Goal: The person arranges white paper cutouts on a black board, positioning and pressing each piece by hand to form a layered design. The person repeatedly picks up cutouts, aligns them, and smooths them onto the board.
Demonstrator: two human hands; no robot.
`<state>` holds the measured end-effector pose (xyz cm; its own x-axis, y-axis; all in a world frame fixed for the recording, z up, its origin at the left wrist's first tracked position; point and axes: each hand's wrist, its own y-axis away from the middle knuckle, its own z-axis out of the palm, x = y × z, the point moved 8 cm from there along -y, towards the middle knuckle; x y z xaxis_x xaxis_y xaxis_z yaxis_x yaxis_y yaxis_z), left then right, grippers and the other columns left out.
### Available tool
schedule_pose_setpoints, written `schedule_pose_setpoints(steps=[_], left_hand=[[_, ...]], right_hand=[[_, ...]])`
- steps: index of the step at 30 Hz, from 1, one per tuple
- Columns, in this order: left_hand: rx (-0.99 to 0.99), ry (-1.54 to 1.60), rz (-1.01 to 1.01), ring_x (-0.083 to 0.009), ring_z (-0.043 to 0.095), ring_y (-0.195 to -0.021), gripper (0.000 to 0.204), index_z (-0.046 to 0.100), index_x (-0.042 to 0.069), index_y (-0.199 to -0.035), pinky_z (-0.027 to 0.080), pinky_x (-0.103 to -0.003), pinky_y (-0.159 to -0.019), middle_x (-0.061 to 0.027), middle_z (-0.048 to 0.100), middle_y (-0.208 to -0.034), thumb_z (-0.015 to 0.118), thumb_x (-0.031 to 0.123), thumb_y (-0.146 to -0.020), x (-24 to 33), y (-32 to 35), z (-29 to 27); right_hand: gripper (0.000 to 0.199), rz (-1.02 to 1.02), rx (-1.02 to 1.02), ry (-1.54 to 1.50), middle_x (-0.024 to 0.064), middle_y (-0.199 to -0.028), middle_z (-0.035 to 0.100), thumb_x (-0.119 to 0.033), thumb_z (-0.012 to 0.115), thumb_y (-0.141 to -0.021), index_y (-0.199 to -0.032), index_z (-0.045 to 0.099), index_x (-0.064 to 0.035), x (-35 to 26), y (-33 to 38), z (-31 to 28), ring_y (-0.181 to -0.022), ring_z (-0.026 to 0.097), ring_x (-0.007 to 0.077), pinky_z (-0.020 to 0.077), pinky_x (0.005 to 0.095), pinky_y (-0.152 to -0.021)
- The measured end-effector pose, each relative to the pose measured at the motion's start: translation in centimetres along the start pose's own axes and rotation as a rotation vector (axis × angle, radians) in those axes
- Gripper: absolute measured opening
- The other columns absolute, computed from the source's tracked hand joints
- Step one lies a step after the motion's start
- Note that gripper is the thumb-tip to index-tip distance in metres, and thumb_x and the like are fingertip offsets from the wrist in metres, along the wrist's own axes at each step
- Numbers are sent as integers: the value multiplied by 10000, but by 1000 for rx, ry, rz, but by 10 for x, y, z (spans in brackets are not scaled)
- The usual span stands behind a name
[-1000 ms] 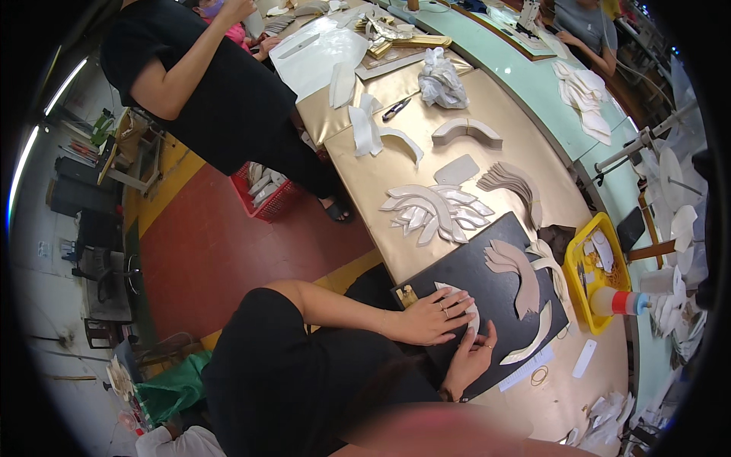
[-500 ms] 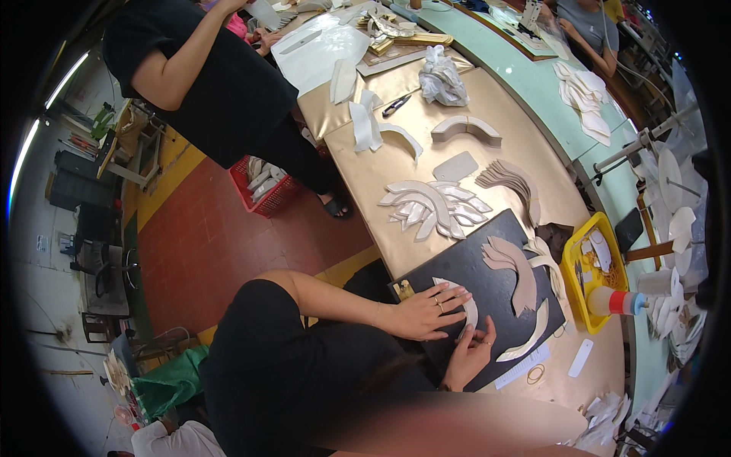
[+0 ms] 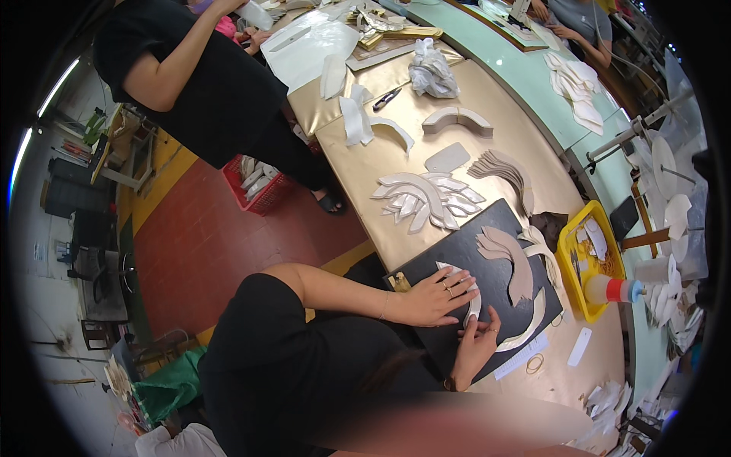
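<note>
On a black board lies a curved white strip, mostly covered by my left hand. That hand rests flat over it with fingers stretched out. My right hand is at the strip's lower end, its thumb touching the piece and its index finger held apart from the thumb. To the right on the board sit a fanned stack of greyish-pink curved pieces and a single cream curved strip. Pale curved strips hang over the board's right edge.
A pile of glossy white curved pieces lies beyond the board, near a taupe stack. A yellow basket holds a bottle. A ruler lies below the board. A co-worker stands at far left by a red basket.
The whole view has shifted slightly. My left hand stays flat on the strip; my right hand remains at its lower end, with the thumb and index finger slightly moved.
</note>
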<state>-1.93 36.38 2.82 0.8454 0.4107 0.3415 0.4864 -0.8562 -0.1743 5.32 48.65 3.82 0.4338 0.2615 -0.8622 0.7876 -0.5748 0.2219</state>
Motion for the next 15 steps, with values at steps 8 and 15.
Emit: schedule_pose_setpoints(steps=[8,15], left_hand=[[45,-23,-25,-366,383,-1399,805,384,-8,-1476,281,-545,-1136,-210,436,-1478,625,500,-900,1,-5,1],[59,-41,-29,-359,406,-1383,781,406,7,-1469,287,-540,-1131,-201,466,-1457,617,504,-905,1,-7,4]], right_hand=[[391,64,-6,-26,59,-754,619,-112,636,-976,-1336,524,-7,10,4,-1,-588,624,105,489,244,-527],[391,85,-7,-40,59,-756,621,-117,639,-976,-1334,528,-5,11,6,-2,-603,623,101,492,237,-528]])
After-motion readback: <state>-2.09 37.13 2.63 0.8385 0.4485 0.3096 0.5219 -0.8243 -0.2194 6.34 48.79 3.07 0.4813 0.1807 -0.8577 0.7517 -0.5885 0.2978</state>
